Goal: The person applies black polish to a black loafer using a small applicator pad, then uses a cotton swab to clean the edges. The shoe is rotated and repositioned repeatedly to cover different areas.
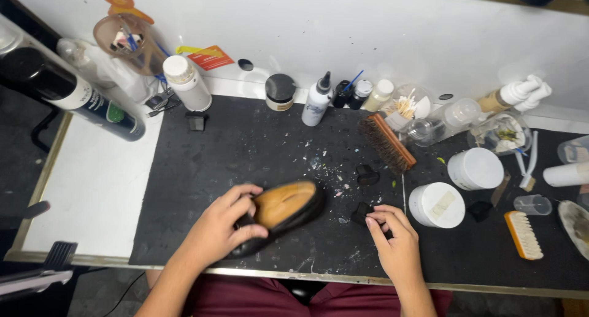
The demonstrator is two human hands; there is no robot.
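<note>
From the head view, the left hand [221, 228] wraps its fingers around a black shoe [283, 214] with a tan insole, holding it tipped on its side on the dark mat [245, 151] near the front edge of the worktop [92, 188]; the shoe's long axis runs from lower left to upper right, opening upward. Just to the shoe's right, the right hand [396, 240] pinches a small black piece [362, 213] between narrow fingers, so this hand is the nearer one to that piece and the shoe lies to its left. Farther back lie a wooden brush [386, 142], two white round tubs [437, 205], a white squeeze bottle [317, 101], a dark-lidded jar [280, 91] and a white can [187, 82] with an orange tag [210, 58] behind it. A dark spray can [67, 93] with a green patch lies at far left.
</note>
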